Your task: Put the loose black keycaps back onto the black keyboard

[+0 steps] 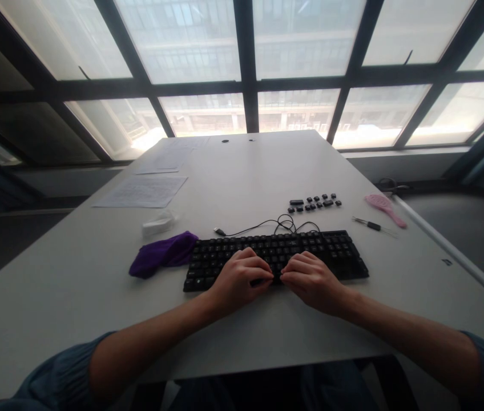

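Note:
A black computer keyboard [210,254] lies flat on the white table in front of me. My left hand [244,277] rests over its front middle, thumb and fingers pinched together. My right hand [310,279] is pinched the same way, its fingertips a little to the right of the left ones. Whatever sits between the fingertips is too small and dark to make out. Behind the keyboard's right half, several loose black keycaps [296,202] lie in rows. Some of the keyboard is hidden under my hands, and a dark stretch without visible keys shows right of my right hand.
A purple cloth [162,257] touches the keyboard's left end, with a white packet [158,224] behind it. The USB cable [246,229] coils behind the keyboard. A thin dark-handled tool [374,226] and a pink brush [385,208] lie right. Paper sheets [141,191] are far left.

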A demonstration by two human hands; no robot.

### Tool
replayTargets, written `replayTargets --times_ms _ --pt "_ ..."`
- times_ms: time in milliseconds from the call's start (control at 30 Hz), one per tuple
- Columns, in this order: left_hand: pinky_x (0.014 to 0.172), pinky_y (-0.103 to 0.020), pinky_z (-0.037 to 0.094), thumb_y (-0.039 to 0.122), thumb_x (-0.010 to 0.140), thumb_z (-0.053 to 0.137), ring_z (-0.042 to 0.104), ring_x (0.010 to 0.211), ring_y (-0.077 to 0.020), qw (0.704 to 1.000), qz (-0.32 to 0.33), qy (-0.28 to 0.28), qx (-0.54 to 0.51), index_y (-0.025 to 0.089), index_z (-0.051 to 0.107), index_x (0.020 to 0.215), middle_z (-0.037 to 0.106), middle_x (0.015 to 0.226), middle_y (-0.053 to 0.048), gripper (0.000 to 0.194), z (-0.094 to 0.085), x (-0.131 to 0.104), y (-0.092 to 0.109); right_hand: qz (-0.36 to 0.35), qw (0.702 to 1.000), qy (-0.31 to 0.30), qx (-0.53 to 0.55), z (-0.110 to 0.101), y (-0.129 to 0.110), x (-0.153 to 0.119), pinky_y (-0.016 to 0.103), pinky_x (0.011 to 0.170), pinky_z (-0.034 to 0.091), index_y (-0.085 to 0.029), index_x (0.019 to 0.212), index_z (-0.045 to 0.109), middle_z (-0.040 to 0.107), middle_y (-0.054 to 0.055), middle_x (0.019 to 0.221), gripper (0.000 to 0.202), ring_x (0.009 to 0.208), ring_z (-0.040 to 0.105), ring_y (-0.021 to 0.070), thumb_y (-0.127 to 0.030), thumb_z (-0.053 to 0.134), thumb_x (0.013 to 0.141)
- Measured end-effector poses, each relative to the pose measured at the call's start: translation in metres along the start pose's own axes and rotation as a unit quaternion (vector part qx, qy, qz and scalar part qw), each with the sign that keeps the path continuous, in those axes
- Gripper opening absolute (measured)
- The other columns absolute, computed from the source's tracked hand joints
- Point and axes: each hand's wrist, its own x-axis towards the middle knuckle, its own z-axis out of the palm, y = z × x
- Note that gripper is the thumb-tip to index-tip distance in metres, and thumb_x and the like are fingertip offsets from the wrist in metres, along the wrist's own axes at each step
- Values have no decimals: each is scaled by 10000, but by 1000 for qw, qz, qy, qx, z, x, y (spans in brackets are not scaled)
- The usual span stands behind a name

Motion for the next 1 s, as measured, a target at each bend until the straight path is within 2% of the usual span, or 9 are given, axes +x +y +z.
replayTargets --times_ms 267,633,1000 --pt "833 -361 503 271 953 670 612 860 -181 999 11 -16 41 242 783 926 782 951 -27 120 -1 -1 -1 29 1000 7 9 2 1 -2 343 749 451 -221 901 708 712 51 928 161 851 610 175 -153 589 985" --pt "802 -338 508 293 937 698 621 850 -177 994 42 8 101 239 784 949 747 889 -42 102 1 -4 0 49 999 12 21 5 0 -1 339 756 478 -208 826 694 673 55 897 200 842 571 180 -182 586 993" --pt "780 -338 535 256 906 732 624 821 -173 999 11 38 16 236 787 925 763 904 -35 61 3 -1 -1 48 999 15 17 3 -2 1 339 751 489 -198 760 655 680 53 902 254 837 567 178 -188 576 1001"
